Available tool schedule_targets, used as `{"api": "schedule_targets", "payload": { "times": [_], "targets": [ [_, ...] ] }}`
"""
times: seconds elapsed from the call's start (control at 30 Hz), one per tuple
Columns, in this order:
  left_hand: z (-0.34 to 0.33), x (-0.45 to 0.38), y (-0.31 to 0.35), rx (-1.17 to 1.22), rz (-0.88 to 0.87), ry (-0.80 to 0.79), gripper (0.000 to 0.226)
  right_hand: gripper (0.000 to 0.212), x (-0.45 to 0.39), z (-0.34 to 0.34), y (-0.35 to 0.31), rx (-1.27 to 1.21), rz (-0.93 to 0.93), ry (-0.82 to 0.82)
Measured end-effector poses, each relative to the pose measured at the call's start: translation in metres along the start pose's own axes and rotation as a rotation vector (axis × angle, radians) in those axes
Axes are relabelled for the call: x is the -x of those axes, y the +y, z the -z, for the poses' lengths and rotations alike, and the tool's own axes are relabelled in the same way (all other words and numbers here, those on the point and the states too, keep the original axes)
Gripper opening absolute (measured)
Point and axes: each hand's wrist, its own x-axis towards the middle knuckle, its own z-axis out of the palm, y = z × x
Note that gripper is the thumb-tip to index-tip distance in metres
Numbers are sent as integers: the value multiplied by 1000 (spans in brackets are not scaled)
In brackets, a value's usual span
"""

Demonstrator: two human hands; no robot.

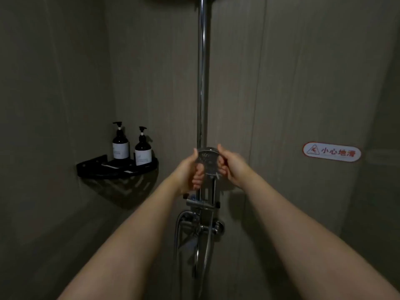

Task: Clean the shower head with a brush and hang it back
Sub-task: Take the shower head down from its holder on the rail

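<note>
Dim shower stall, both arms stretched forward to the far wall. The shower head (207, 162) sits at the chrome riser rail (202, 83), face turned toward the person, its handle running straight down along the rail toward the slider bracket (202, 203); long axis upright, in line with the rail. Left hand (190, 169) is on the left side of the head, fingers curled round behind the neck just under the face, thumb up along the rim. Right hand (230, 164) pinches the right rim, thumb on top, fingers tucked beneath. The two hands flank the head, about equally near it; the head lies dead between them, neither reaching across. Whether the handle is seated in its holder or just held against the rail cannot be told; the light is too poor. No brush seen in either hand or anywhere around, so brushing looks not yet begun, or the head is being lifted off first; my guess only. The coming move would turn on that vertical line: the handle must travel along the rail's axis to come free or go back. Hose (177, 245) loops below by the mixer valve (201, 228). On the left wall, a black corner shelf (97, 169) carries two dark pump bottles (120, 146), upright, side by side, contents not visible. Slip-warning sticker (331, 151) on the right wall.
</note>
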Motion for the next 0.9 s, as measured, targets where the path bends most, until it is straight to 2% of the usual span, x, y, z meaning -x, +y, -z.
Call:
{"api": "schedule_targets", "payload": {
  "times": [0.07,0.13,0.23,0.27,0.3,0.33,0.4,0.5,0.67,0.8,0.9],
  "targets": [
    [-2,-15,-4,-272,-52,238,45,46,-15,11,1,183,37,248],
    [4,-31,-15,-437,-164,527,31,43,-28,30,12,301,86,407],
    [9,-52,-21,-494,-261,719,16,32,-50,47,35,379,89,452],
    [11,-58,-20,-513,-272,746,31,20,-55,49,41,406,47,439],
    [11,-63,-18,-529,-281,746,46,6,-61,50,49,433,30,402],
    [12,-67,-16,-550,-298,729,56,14,-66,52,58,484,14,367],
    [12,-74,-13,-580,-352,654,62,34,-71,50,71,578,-28,296],
    [13,-79,-15,-555,-400,551,55,37,-73,45,87,694,-78,180],
    [20,-84,-17,-530,-487,501,37,47,-81,31,112,539,-146,164],
    [26,-87,-18,-529,-514,477,31,35,-84,20,132,511,-164,244],
    [30,-88,-18,-501,-519,471,34,19,-90,11,145,440,-166,282]
  ]
}}
